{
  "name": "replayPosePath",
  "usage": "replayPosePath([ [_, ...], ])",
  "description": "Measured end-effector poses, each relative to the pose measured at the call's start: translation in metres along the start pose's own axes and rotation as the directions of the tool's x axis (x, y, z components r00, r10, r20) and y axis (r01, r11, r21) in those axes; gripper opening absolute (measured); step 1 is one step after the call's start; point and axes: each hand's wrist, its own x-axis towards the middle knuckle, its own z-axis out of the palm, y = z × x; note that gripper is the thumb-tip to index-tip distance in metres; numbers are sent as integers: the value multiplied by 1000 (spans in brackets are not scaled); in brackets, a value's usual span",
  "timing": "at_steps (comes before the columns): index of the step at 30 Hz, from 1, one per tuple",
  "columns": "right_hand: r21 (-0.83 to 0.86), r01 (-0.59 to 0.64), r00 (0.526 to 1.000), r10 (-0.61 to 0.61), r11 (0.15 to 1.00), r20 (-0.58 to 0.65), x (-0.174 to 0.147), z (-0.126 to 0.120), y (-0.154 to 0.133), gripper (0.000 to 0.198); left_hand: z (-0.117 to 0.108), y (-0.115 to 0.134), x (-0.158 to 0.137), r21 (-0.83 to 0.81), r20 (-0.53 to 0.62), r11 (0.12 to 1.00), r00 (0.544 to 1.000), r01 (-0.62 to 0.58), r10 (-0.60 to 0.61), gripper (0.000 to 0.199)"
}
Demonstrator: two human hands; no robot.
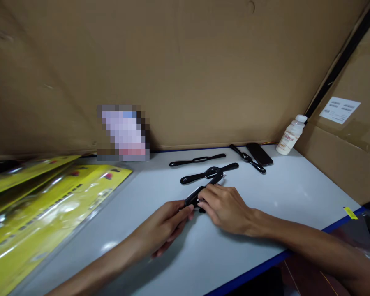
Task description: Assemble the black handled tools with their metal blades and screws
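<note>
Above the middle of the table, a black spokeshave (pixel 216 179) is held at a slant, one handle pointing up and to the right. My left hand (pixel 169 225) is closed around its lower left part. The fingers of my right hand (pixel 226 209) are bent and pressed against its middle, hiding most of that part; any small piece between them cannot be made out. Just beyond my hands lies another black spokeshave (pixel 193 177), partly overlapped by the held one. Farther back are a slimmer black spokeshave (pixel 185 162) and one set diagonally (pixel 255 165).
Yellow blister packs (pixel 64 205) cover the left of the grey table (pixel 253 263). A dark phone (pixel 260 154) lies at the back right near a white-capped bottle (pixel 290 137). A blurred-out upright item (pixel 125 131) leans on the cardboard wall (pixel 185 74). Another cardboard box (pixel 336 160) stands right.
</note>
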Motion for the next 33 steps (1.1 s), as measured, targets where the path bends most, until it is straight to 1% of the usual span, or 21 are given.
replayPosePath([
  [3,-106,152,988,-150,983,19,0,-2,5,18,1,2,-2,11,-11,1000,1000,-3,3,50],
  [6,-84,203,979,-202,976,19,0,-4,10,19,0,2,-2,17,-3,1000,1000,-7,7,47],
  [9,34,168,986,-167,985,-19,0,-4,10,17,-2,0,-1,3,6,1000,1000,-15,15,44],
  [11,103,99,994,-94,990,-53,-1,-1,7,15,-2,-1,-1,-9,2,1000,1000,-26,26,41],
  [13,131,16,998,-7,991,-68,-1,2,3,17,-2,-1,-1,-8,8,999,999,-39,39,39],
  [15,135,-16,998,24,991,-63,-1,3,0,16,-2,0,-1,-3,17,999,999,-45,45,38],
  [17,153,20,997,-10,988,-70,-1,4,0,12,-2,1,-2,-7,16,999,999,-49,49,36],
  [19,198,53,995,-34,979,-96,-1,3,2,18,-2,1,-2,-20,6,999,999,-48,48,35],
  [21,233,26,993,3,972,-121,0,2,4,23,-2,1,-2,-36,-2,998,999,-43,43,33],
  [22,237,2,992,28,971,-122,0,2,5,22,-2,1,-2,-41,-3,998,999,-43,43,33],
  [23,232,-14,993,41,973,-112,0,2,5,18,-3,0,-1,-44,-3,998,999,-45,45,33],
  [25,211,-12,997,28,977,-72,0,4,7,10,-3,0,-1,-45,-2,998,999,-55,55,33],
  [28,206,40,999,-34,978,-35,0,5,7,15,-3,-1,-1,-38,6,997,998,-60,60,37],
  [31,256,113,993,-97,960,-72,2,-2,7,18,-3,-1,-2,-41,9,998,999,-50,51,38],
  [33,326,111,989,-74,939,-125,4,-12,10,15,-4,-1,-2,-65,6,997,999,-45,45,37],
])
